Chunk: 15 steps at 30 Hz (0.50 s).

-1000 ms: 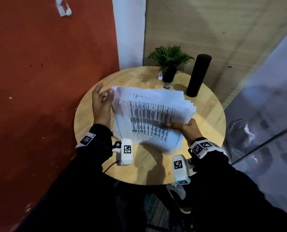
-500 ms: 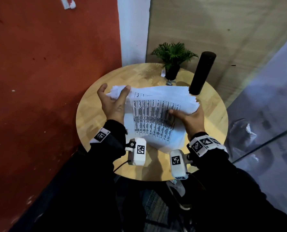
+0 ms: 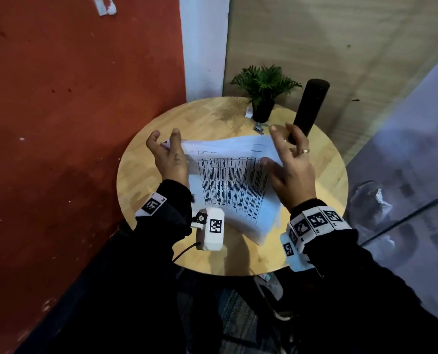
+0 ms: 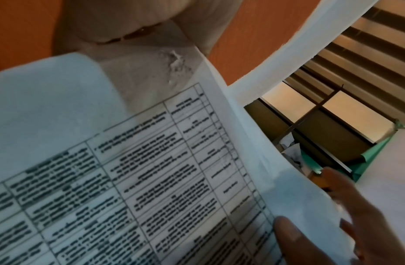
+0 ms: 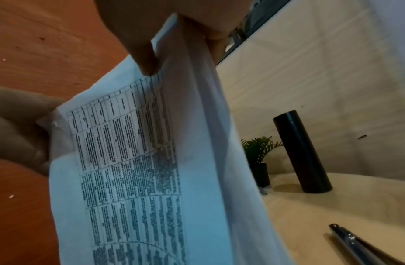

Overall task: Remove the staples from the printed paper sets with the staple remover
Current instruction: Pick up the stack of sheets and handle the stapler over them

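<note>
White printed paper stack [image 3: 234, 190] raised above middle of round wooden tabletop [image 3: 146, 175], several loose sets fanned. Left hand [image 3: 168, 159] pinches far-left corner, thumb over top sheet; crumpled staple spot [image 4: 177, 60] just beside thumb. Right hand [image 3: 289, 172] pinches right edge, other fingers spread. Paper light, floppy, slippery between sheets; sags if held by one corner. Best hold: near stapled corner, flat support below. Staple remover not identifiable; metallic tool [image 5: 360, 245] lies near tabletop's right edge.

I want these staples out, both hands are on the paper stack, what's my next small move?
Probably lay the paper stack flat on the table. Both the left hand and right hand hold it, so neither is free for a tool.
</note>
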Motion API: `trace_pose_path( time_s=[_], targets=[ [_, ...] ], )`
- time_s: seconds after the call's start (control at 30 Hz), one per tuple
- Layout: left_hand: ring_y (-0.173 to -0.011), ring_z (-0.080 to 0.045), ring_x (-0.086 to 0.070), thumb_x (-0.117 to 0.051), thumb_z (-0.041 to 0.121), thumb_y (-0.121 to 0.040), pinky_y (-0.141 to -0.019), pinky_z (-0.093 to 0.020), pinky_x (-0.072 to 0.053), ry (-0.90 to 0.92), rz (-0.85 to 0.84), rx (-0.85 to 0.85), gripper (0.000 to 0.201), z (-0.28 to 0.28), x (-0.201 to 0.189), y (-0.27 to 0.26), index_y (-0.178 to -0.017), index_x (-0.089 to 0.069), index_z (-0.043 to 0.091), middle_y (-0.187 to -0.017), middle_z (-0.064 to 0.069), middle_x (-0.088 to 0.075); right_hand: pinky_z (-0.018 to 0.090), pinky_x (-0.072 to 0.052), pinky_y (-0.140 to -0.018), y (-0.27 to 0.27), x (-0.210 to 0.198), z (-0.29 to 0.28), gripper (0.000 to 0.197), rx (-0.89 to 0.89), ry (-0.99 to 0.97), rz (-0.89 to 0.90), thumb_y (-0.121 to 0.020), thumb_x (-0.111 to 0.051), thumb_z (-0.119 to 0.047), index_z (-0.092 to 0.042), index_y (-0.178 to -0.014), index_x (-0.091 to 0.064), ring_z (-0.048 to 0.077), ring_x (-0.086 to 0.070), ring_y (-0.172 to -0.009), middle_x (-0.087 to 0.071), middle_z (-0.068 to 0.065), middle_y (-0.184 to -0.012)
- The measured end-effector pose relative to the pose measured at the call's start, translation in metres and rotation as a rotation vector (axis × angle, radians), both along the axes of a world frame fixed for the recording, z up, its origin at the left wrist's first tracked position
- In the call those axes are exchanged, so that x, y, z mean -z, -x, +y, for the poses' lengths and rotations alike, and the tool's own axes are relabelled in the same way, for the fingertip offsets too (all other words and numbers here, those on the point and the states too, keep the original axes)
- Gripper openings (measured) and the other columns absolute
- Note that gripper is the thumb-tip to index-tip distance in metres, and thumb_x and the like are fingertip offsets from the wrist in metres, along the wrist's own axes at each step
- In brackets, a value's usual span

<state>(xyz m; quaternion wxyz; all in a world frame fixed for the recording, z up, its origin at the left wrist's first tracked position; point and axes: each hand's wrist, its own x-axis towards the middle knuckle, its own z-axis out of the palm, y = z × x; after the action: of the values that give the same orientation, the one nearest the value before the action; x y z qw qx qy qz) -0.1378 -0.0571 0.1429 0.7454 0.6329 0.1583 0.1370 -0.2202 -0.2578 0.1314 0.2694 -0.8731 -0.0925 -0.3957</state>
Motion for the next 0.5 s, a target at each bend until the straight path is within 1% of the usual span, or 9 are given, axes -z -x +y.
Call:
trace_pose_path(
  time_s=[0.03, 0.1, 0.17, 0.23, 0.27, 0.33, 0.37, 0.43, 0.5],
  targets=[
    [-0.075, -0.005, -0.045, -0.046, 0.024, -0.098, -0.077, -0.024, -0.039, 0.002, -0.001, -0.018, 0.041, 0.001, 0.000, 0.000, -0.133, -0.032, 0.009, -0.093, 0.003, -0.044, 0.041, -0.054, -0.062, 0.000, 0.003, -0.003, 0.046, 0.002, 0.015, 0.005, -0.085, -0.056, -0.019, -0.014, -0.130, -0.050, 0.019, -0.044, -0.092, -0.043, 0.028, -0.132],
    [-0.075, -0.007, -0.047, -0.041, 0.021, -0.100, -0.080, -0.024, -0.037, 0.010, -0.005, -0.047, 0.037, 0.003, 0.000, -0.001, -0.133, -0.032, 0.006, -0.084, 0.008, -0.046, 0.039, -0.053, -0.066, 0.001, 0.009, -0.009, 0.037, -0.007, -0.047, 0.020, -0.087, -0.054, -0.018, -0.008, -0.122, -0.060, 0.019, -0.047, -0.090, -0.048, 0.025, -0.128],
    [-0.082, -0.006, -0.048, -0.040, 0.025, -0.101, -0.085, -0.024, -0.036, 0.045, -0.023, -0.015, 0.035, 0.001, -0.004, 0.002, -0.131, -0.035, 0.007, -0.087, 0.008, -0.048, 0.037, -0.051, -0.071, 0.003, 0.013, -0.011, 0.035, 0.005, -0.118, 0.024, -0.087, -0.057, -0.012, -0.007, -0.121, -0.060, 0.019, -0.050, -0.090, -0.052, 0.022, -0.121],
    [-0.105, -0.008, -0.047, -0.039, 0.046, -0.097, -0.096, -0.025, -0.034, 0.092, -0.053, 0.088, 0.039, 0.001, -0.002, 0.007, -0.125, -0.036, 0.018, -0.112, 0.004, -0.051, 0.035, -0.048, -0.077, 0.003, 0.012, -0.009, 0.039, 0.009, -0.144, 0.009, -0.084, -0.061, -0.005, -0.005, -0.123, -0.058, 0.019, -0.050, -0.094, -0.055, 0.023, -0.116],
    [-0.120, -0.010, -0.043, -0.040, 0.060, -0.090, -0.104, -0.028, -0.031, 0.103, -0.062, 0.143, 0.049, 0.003, 0.003, 0.009, -0.124, -0.034, 0.025, -0.130, 0.000, -0.046, 0.028, -0.046, -0.082, 0.003, 0.010, -0.007, 0.045, 0.008, -0.165, 0.007, -0.082, -0.063, -0.004, -0.004, -0.127, -0.054, 0.019, -0.049, -0.098, -0.054, 0.024, -0.115],
    [-0.136, -0.019, -0.034, -0.049, 0.080, -0.066, -0.114, -0.037, -0.027, 0.065, -0.127, 0.244, 0.082, 0.011, 0.017, 0.019, -0.129, -0.028, 0.032, -0.149, -0.007, -0.032, 0.009, -0.041, -0.086, 0.005, 0.008, -0.002, 0.070, -0.021, -0.330, 0.052, -0.078, -0.070, -0.009, -0.009, -0.138, -0.035, 0.012, -0.048, -0.105, -0.052, 0.020, -0.118],
    [-0.137, -0.024, -0.033, -0.059, 0.081, -0.058, -0.114, -0.040, -0.028, 0.027, -0.170, 0.305, 0.098, 0.016, 0.027, 0.024, -0.133, -0.024, 0.029, -0.151, -0.012, -0.030, 0.008, -0.040, -0.087, 0.006, 0.013, 0.000, 0.086, -0.034, -0.500, 0.099, -0.074, -0.075, -0.016, -0.013, -0.142, -0.023, 0.008, -0.048, -0.108, -0.049, 0.014, -0.120],
    [-0.129, -0.024, -0.044, -0.080, 0.065, -0.051, -0.108, -0.038, -0.037, -0.057, -0.177, 0.413, 0.115, 0.026, 0.046, 0.031, -0.138, -0.024, 0.017, -0.142, -0.018, -0.041, 0.025, -0.044, -0.095, 0.006, 0.028, 0.004, 0.103, -0.025, -0.898, 0.223, -0.062, -0.081, -0.029, -0.025, -0.143, -0.017, 0.012, -0.052, -0.114, -0.046, 0.005, -0.123],
    [-0.109, -0.014, -0.061, -0.089, 0.030, -0.056, -0.097, -0.037, -0.049, -0.115, -0.116, 0.432, 0.093, 0.033, 0.055, 0.032, -0.130, -0.040, 0.005, -0.121, -0.007, -0.062, 0.040, -0.046, -0.096, 0.007, 0.041, 0.011, 0.082, -0.046, -1.152, 0.352, -0.061, -0.084, -0.024, -0.020, -0.130, -0.039, 0.021, -0.061, -0.107, -0.057, 0.006, -0.118]
  ],
)
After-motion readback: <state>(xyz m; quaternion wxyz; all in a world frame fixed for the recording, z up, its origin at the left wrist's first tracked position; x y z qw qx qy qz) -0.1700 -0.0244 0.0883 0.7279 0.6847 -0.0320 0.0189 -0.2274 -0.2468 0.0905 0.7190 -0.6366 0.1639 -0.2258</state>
